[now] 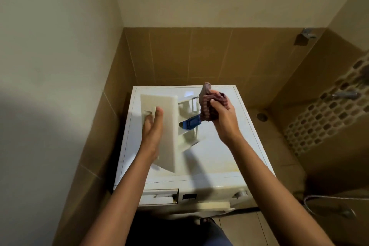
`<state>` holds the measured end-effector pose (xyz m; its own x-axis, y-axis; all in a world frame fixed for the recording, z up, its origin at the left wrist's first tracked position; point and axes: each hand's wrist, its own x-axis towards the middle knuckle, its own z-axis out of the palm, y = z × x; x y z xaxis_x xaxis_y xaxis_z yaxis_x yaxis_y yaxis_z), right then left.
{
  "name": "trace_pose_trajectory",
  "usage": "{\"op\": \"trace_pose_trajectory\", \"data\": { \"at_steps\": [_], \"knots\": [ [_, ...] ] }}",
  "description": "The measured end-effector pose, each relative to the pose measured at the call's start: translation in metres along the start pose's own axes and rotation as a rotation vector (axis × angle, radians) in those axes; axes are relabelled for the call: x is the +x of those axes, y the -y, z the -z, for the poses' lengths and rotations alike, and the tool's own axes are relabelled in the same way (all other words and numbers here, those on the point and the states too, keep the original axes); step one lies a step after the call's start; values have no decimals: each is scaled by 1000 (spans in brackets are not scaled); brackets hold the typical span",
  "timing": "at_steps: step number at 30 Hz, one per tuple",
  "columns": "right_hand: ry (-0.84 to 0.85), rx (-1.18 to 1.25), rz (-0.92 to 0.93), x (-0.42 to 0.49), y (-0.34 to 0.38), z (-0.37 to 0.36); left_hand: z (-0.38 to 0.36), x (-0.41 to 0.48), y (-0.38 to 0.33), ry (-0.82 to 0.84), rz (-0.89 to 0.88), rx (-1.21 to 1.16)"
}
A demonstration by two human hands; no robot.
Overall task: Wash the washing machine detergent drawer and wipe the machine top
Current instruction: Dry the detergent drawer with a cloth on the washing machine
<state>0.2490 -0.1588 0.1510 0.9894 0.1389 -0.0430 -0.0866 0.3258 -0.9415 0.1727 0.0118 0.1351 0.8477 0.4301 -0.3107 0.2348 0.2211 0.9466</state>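
Forearms [123,195] come in from 6 o'clock. Between them, at machine front, open slot [159,196]. Left hand [152,126] grips drawer [169,142] by front panel, fingers curled into handle. Drawer stands on end over machine top [219,156], left half. Right hand [221,120] at 3 o'clock of drawer, fingers closed round dark red cloth [208,106]. Cloth at drawer's open side, just above blue insert [191,123]; contact unclear.
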Motion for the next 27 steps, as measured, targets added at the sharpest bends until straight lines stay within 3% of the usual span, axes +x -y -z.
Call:
{"op": "trace_pose_trajectory", "data": {
  "at_steps": [4,6,9,12,17,23,27],
  "knots": [
    [244,-175,102,-23,-3,-33,-18,2,2,-9,38,-49],
    [290,-360,209,-34,-9,-37,-22,5,-1,-59,70,-132],
    [262,-627,315,-54,-30,-25,-19,12,-10,-117,89,-290],
    [246,-813,418,-68,-49,-11,-13,16,-18,-140,61,-296],
    [106,-1027,509,-36,-37,-21,-20,7,-21,-24,71,-273],
    [496,-1303,643,-24,-19,-45,-28,-2,-30,123,192,-464],
    [515,-1338,637,-58,-31,-24,-21,-2,-34,79,229,-454]
  ]
}}
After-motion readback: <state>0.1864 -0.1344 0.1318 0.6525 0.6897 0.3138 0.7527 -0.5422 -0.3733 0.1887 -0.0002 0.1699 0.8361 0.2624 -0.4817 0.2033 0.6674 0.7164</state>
